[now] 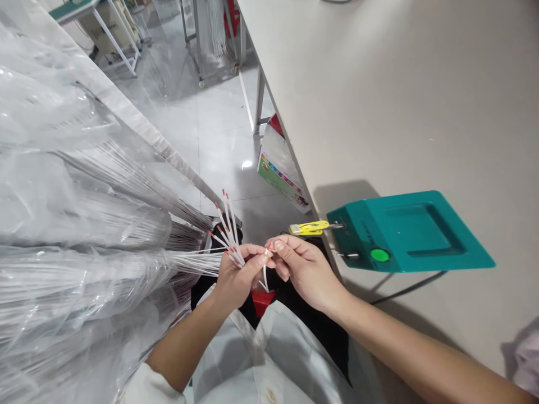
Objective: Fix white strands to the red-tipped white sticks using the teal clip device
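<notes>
Wires (pixel 227 227) in left hand (pixel 236 278), right hand (pixel 305 269) pinching one.

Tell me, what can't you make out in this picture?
Head view only:
- Lower ends of the wires: hidden in the left hand.
- Tip of the wire the right hand pinches: covered by fingertips.
- Red piece below the hands: mostly hidden by them.
- Markings on the machine: too small.
- Pink thing at right edge: cut off.

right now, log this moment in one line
left hand: grips red-tipped white wires | right hand: pinches one white wire | table: teal box, green button
</notes>
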The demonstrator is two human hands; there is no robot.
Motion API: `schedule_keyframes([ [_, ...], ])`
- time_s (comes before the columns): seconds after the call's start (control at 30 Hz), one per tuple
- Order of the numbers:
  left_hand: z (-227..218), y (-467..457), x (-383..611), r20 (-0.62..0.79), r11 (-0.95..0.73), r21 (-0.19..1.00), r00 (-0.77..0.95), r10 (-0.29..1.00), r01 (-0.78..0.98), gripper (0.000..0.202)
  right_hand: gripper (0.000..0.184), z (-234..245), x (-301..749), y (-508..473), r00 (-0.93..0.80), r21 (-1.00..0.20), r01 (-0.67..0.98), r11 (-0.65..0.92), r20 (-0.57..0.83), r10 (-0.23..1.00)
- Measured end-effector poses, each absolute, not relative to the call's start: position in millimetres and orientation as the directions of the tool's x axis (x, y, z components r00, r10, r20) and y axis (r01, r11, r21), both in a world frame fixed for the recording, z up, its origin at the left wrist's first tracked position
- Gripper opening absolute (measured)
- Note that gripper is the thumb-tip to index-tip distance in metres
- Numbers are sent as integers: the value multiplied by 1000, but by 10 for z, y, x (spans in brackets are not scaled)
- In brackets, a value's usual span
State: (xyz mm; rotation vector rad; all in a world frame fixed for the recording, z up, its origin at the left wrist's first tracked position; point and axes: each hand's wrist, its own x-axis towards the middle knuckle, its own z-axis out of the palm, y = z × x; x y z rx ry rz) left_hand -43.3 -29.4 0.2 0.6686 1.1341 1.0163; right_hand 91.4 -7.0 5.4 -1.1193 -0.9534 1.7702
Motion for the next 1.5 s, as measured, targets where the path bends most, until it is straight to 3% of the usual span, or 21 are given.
schedule_keyframes([
  [0.27, 13, -288, -439, -414, 424, 871, 95, 906, -249, 29, 34, 205, 1009, -91, -205, -975, -53, -218, -203, 958],
  [0.4, -4, -313, -437, -401, 417, 888, 118, 909, -195, 30, 13, 184, 1010, -54, -226, -994, 75, 76, 58, 972],
  [0.47, 8, -318, -439, -395, 410, 891, 112, 912, -198, 30, 11, 153, 1021, -40, -231, -942, 207, 264, 216, 949],
  [0.53, 37, -315, -442, -389, 403, 898, 107, 915, -178, 29, 13, 130, 1042, -30, -278, -796, 384, 467, 382, 881],
  [0.63, 81, -312, -446, -359, 369, 923, 100, 928, -111, 27, 12, 122, 1089, -9, -444, -379, 587, 715, 588, 676],
  [0.7, 82, -321, -444, -347, 355, 931, 93, 933, -83, 24, 12, 130, 1127, 10, -565, -140, 612, 778, 611, 554],
  [0.77, 57, -335, -437, -356, 362, 929, 79, 931, -83, 24, 15, 139, 1171, 23, -652, -44, 586, 809, 567, 503],
  [0.87, 23, -343, -423, -375, 379, 918, 56, 925, -113, 24, 19, 145, 1245, 8, -674, -130, 582, 803, 477, 565],
  [1.0, 60, -312, -401, -388, 390, 912, 42, 921, -126, 24, 20, 151, 1305, -59, -504, -495, 599, 630, 379, 776],
  [1.07, 93, -295, -391, -387, 392, 913, 62, 920, -116, 25, 22, 154, 1307, -79, -426, -617, 561, 552, 357, 831],
  [1.13, 118, -285, -382, -381, 389, 916, 88, 920, -101, 24, 22, 151, 1298, -75, -419, -641, 530, 556, 372, 828],
  [1.37, 143, -275, -342, -359, 367, 923, 85, 929, -118, 17, 14, 108, 1266, 16, -476, -515, 559, 650, 443, 760],
  [1.43, 135, -276, -329, -326, 329, 942, 50, 944, -70, 14, 14, 130, 1237, 26, -459, -589, 523, 616, 414, 786],
  [1.5, 123, -280, -321, -281, 281, 960, 11, 960, 12, 13, 15, 178, 1197, 29, -398, -746, 462, 480, 309, 864],
])
